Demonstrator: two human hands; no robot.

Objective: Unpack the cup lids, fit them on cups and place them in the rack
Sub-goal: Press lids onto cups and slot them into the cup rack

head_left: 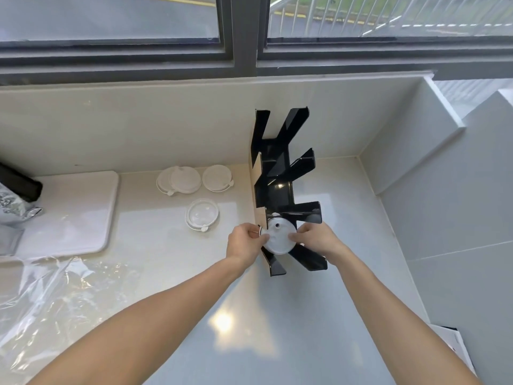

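A white lidded cup (278,239) sits in the lowest slot of the black rack (280,187), seen from above so only its lid shows. My left hand (245,243) pinches the lid's left rim and my right hand (315,237) pinches its right rim. Loose white lids lie on the counter: two overlapping lids (179,180), one lid (217,178) beside them, and a clear-centred lid (202,214) nearer me.
A white mat (69,215) lies at the left with a foil bag (14,207) on its edge. Crumpled clear plastic wrap (55,295) covers the near left counter. The wall corner stands behind and right of the rack.
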